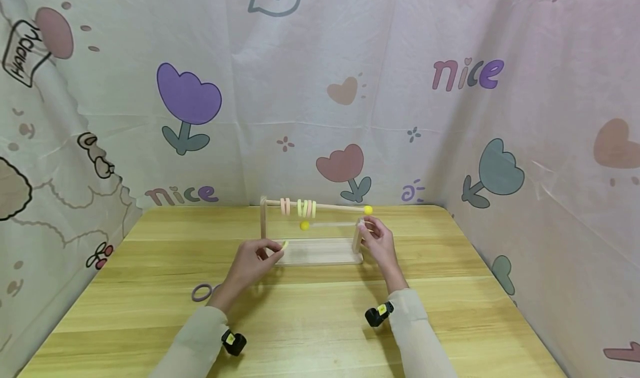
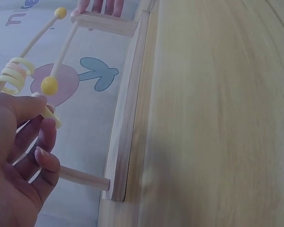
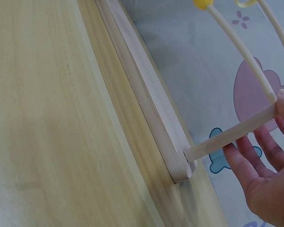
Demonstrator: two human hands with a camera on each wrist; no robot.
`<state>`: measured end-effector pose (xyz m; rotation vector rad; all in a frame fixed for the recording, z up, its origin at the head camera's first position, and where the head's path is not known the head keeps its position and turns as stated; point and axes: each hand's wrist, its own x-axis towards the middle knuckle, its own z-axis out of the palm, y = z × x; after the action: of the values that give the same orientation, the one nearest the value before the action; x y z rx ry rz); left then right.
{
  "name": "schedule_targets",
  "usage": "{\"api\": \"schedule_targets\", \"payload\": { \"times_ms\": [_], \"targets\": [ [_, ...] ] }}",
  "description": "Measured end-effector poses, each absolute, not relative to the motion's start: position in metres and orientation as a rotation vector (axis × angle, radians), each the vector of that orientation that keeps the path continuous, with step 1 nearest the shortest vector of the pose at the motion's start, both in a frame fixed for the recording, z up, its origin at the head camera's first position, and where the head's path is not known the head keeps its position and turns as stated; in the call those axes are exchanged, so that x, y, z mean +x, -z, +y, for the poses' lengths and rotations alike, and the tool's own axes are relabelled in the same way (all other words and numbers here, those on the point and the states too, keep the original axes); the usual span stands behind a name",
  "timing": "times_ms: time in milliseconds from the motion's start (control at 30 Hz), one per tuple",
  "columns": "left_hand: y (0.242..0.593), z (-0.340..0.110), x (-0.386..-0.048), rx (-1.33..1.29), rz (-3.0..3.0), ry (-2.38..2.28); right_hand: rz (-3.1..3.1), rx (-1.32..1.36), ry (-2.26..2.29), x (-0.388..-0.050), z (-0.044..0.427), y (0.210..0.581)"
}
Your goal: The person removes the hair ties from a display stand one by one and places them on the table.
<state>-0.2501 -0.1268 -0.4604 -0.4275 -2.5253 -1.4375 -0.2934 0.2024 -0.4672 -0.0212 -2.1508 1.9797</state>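
Left hand (image 1: 254,262) in a pinch on a yellow ring (image 2: 52,117); right hand (image 1: 382,245), likewise, on a wooden post (image 3: 213,144)

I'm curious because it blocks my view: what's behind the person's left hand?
In the head view, a wooden post runs down behind the left hand and the wooden base emerges beside it. The post's foot and the base's end there are largely covered.

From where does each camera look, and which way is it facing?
Head: on the head, looking forward and down at the wooden stand; left hand, right hand and sleeves show.
Left wrist: on that wrist, facing a pinched pale ring; left hand and right fingers show.
Right wrist: on that wrist, facing a post; right hand shows.
Both wrist views share the base and a yellow ball.
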Motion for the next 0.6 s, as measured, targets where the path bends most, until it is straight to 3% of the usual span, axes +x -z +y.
{"api": "schedule_targets", "payload": {
  "times_ms": [600],
  "targets": [
    [0.461, -0.138, -0.246, -0.481, -2.606, 1.441, -2.152, -0.026, -1.984, -0.293, 0.202, 0.466]
  ]
}}
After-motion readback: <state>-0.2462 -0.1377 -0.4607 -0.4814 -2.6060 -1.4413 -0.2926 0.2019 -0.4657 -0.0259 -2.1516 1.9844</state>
